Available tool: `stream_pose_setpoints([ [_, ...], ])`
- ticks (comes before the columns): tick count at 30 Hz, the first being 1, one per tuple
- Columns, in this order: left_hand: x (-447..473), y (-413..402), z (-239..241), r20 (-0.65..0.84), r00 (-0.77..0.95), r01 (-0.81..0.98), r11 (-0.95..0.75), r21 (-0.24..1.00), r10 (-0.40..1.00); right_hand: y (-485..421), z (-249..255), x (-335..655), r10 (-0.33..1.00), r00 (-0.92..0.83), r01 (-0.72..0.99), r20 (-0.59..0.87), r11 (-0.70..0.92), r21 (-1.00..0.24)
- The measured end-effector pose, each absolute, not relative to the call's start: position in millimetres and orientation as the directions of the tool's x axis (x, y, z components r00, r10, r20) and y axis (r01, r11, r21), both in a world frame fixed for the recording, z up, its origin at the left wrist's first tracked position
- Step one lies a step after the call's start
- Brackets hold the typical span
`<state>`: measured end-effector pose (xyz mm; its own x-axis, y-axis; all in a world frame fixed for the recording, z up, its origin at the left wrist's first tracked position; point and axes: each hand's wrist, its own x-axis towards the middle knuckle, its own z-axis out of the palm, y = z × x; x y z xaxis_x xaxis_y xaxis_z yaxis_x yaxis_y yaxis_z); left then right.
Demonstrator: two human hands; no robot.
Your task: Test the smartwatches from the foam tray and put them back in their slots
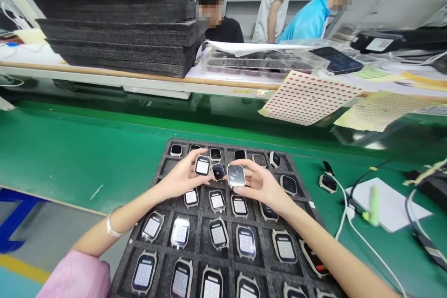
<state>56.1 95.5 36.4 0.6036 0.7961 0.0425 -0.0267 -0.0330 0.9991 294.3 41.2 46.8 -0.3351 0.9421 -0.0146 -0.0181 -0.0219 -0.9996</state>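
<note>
Over the black foam tray (159,247), my left hand (182,174) is closed on a smartwatch (203,165) whose screen is lit white. My right hand (260,182) grips another smartwatch (236,176) with a greyish, mostly dark screen. Between the two hands a dark-screened watch (218,172) shows; whether it is held or lies in the tray I cannot tell. Strapless watch bodies fill many compartments. Those nearer me, such as one watch (218,233), show lit white screens, while the far row, including one watch (240,155), is dark.
A green bench (70,149) carries the tray. To the right lie a watch (328,183) by a white cable, a white sheet (391,205) and a green pen-like object (374,206). Above, a shelf holds stacked black foam (118,32), a phone (337,60) and a red-dotted sticker sheet (310,98). People are behind.
</note>
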Motion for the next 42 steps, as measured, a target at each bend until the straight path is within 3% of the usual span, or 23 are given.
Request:
stream_pose_setpoints([
  [2, 41, 100, 31, 0.114, 0.54, 0.215, -0.267, 0.94, 0.834, 42, 47, 293, 0.939, -0.345, 0.002, -0.01, -0.01, -1.0],
  [5, 16, 110, 21, 0.239, 0.504, 0.541, -0.519, 0.661, 0.83, 42, 47, 292, 0.937, -0.349, 0.036, 0.001, 0.014, -0.999],
  [7, 1, 118, 13, 0.249, 0.502, 0.613, -0.544, 0.573, 0.828, 42, 48, 291, 0.933, -0.36, 0.06, 0.02, 0.045, -0.997],
  [12, -17, 126, 10, 0.24, 0.483, 0.651, -0.529, 0.545, 0.842, 38, 55, 288, 0.91, -0.401, 0.183, 0.103, 0.189, -0.965],
  [15, -4, 106, 26, 0.245, 0.444, 0.562, -0.481, 0.673, 0.862, 33, 65, 282, 0.903, -0.4, 0.366, 0.16, 0.317, -0.875],
  [18, 24, 74, 46, 0.025, 0.576, 0.23, -0.191, 0.954, 0.817, 25, 75, 271, 0.876, -0.438, 0.552, 0.2, 0.438, -0.709],
  [21, 53, 50, 56, -0.042, 0.733, -0.009, 0.071, 0.997, 0.678, 13, 84, 258, 0.845, -0.505, 0.658, 0.178, 0.51, -0.553],
  [24, 67, 42, 55, -0.062, 0.727, -0.077, 0.171, 0.982, 0.684, -1, 90, 248, 0.851, -0.504, 0.699, 0.147, 0.501, -0.51],
  [31, 58, 34, 56, -0.101, 0.71, -0.063, 0.206, 0.977, 0.697, -20, 101, 247, 0.843, -0.536, 0.634, 0.043, 0.436, -0.638],
  [38, 41, 15, 50, -0.049, 0.744, -0.262, 0.358, 0.896, 0.666, -21, 111, 243, 0.81, -0.569, 0.374, 0.143, 0.41, -0.832],
  [42, 35, 11, 48, 0.032, 0.739, -0.342, 0.334, 0.878, 0.673, -22, 108, 242, 0.857, -0.485, 0.236, 0.174, 0.319, -0.918],
])
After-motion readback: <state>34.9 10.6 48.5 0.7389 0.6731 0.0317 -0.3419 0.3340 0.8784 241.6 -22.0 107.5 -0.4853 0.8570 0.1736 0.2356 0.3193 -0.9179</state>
